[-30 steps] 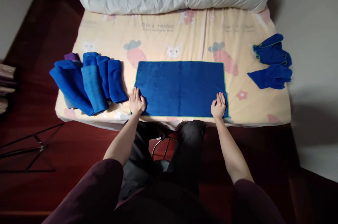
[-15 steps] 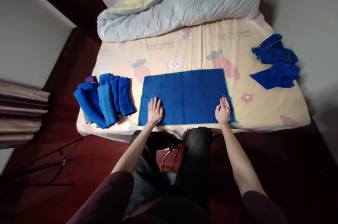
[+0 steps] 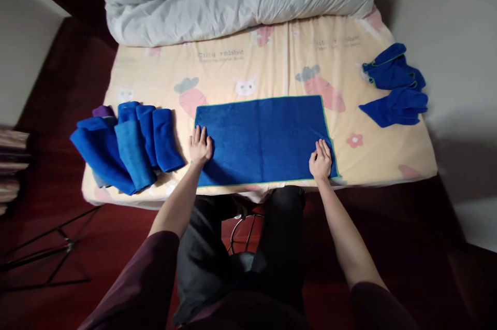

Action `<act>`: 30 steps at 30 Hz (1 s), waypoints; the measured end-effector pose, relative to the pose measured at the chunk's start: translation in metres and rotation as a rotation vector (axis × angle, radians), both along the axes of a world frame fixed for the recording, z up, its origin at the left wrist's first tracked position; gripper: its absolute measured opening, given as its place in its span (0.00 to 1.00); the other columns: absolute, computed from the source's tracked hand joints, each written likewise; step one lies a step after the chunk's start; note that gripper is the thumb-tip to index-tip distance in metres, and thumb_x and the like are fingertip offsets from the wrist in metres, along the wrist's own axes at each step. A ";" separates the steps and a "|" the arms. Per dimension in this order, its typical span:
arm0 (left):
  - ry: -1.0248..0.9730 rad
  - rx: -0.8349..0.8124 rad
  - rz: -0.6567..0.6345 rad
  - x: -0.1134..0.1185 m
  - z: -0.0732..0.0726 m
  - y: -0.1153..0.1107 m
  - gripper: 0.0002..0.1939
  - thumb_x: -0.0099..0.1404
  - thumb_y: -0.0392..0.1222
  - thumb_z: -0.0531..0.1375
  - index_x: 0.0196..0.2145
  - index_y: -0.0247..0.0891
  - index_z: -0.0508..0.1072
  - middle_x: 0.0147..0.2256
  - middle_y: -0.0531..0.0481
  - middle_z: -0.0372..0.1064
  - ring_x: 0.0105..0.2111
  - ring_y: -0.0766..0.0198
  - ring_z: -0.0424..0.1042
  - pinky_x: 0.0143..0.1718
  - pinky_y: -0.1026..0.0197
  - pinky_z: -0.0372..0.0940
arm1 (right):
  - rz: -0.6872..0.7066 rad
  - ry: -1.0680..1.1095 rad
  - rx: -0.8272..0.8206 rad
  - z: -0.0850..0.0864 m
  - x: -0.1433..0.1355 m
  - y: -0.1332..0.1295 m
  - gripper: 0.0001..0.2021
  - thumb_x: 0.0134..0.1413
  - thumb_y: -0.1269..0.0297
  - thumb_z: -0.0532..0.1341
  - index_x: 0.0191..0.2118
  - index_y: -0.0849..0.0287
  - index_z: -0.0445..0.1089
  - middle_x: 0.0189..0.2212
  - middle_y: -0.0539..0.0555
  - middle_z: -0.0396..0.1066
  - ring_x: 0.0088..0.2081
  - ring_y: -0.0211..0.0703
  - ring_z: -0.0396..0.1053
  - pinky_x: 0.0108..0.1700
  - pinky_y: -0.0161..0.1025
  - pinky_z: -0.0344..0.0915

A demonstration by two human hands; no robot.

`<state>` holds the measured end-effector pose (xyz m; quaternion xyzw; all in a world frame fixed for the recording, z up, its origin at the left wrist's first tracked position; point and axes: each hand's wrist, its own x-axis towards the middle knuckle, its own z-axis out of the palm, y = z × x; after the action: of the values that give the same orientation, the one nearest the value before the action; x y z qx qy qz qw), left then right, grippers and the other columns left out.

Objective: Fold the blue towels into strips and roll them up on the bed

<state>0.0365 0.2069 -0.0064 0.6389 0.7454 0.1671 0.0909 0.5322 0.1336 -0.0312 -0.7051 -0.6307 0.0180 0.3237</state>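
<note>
A blue towel (image 3: pixel 264 138) with thin green edging lies spread flat near the bed's front edge, a crease running down its middle. My left hand (image 3: pixel 201 146) rests palm down on its left edge, fingers stretched out. On the towel's right part, close to the edge, lies my right hand (image 3: pixel 321 160), flat with its fingers extended. Neither hand grips the cloth. To the left of my left hand sit several folded blue towels (image 3: pixel 134 148), side by side, with a bit of purple cloth (image 3: pixel 103 111) behind them.
Two crumpled blue cloths (image 3: pixel 396 84) lie at the bed's right side. A rolled-back grey quilt (image 3: pixel 248 3) covers the far end of the patterned bed sheet (image 3: pixel 267 68). Black metal stand legs (image 3: pixel 66 247) stand on the floor at left. A wall (image 3: pixel 458 86) rises at right.
My left hand has slid left across the towel to its left edge. My right hand stays near the right edge. The view has shifted slightly to the right.
</note>
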 end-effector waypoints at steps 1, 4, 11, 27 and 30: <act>-0.006 0.007 0.002 -0.003 0.000 0.000 0.34 0.75 0.49 0.47 0.73 0.30 0.58 0.75 0.36 0.45 0.76 0.49 0.43 0.76 0.40 0.38 | 0.000 0.000 0.002 0.000 0.000 0.000 0.26 0.69 0.68 0.46 0.63 0.68 0.72 0.64 0.64 0.71 0.70 0.49 0.63 0.71 0.51 0.65; -0.033 0.030 0.007 -0.002 -0.001 0.000 0.34 0.75 0.48 0.47 0.73 0.31 0.58 0.75 0.37 0.45 0.76 0.50 0.42 0.76 0.39 0.38 | 0.001 -0.007 0.002 0.001 0.002 0.000 0.26 0.70 0.68 0.46 0.63 0.67 0.73 0.63 0.65 0.71 0.70 0.49 0.64 0.71 0.52 0.65; -0.085 0.074 0.016 0.002 -0.002 -0.001 0.33 0.75 0.48 0.49 0.73 0.34 0.60 0.75 0.39 0.46 0.76 0.50 0.43 0.76 0.41 0.37 | -0.004 -0.048 -0.047 0.006 0.002 0.000 0.27 0.70 0.67 0.44 0.65 0.65 0.71 0.64 0.64 0.71 0.71 0.49 0.62 0.71 0.53 0.64; -0.291 0.073 0.025 0.008 0.011 -0.007 0.36 0.70 0.46 0.51 0.73 0.34 0.59 0.76 0.40 0.45 0.76 0.48 0.41 0.76 0.38 0.32 | -0.138 -0.352 -0.426 0.029 -0.011 -0.001 0.32 0.73 0.62 0.39 0.76 0.66 0.50 0.77 0.64 0.47 0.78 0.49 0.42 0.77 0.58 0.43; -0.308 0.091 0.028 0.009 0.012 -0.008 0.36 0.70 0.47 0.51 0.73 0.34 0.60 0.76 0.40 0.46 0.76 0.47 0.42 0.76 0.37 0.33 | -0.132 -0.385 -0.472 0.039 -0.014 0.000 0.32 0.72 0.63 0.40 0.76 0.70 0.51 0.76 0.67 0.46 0.77 0.53 0.43 0.76 0.60 0.44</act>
<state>0.0458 0.1988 0.0060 0.5986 0.7232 0.2981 0.1727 0.5181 0.1333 0.0077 -0.7907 -0.6116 0.0089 0.0260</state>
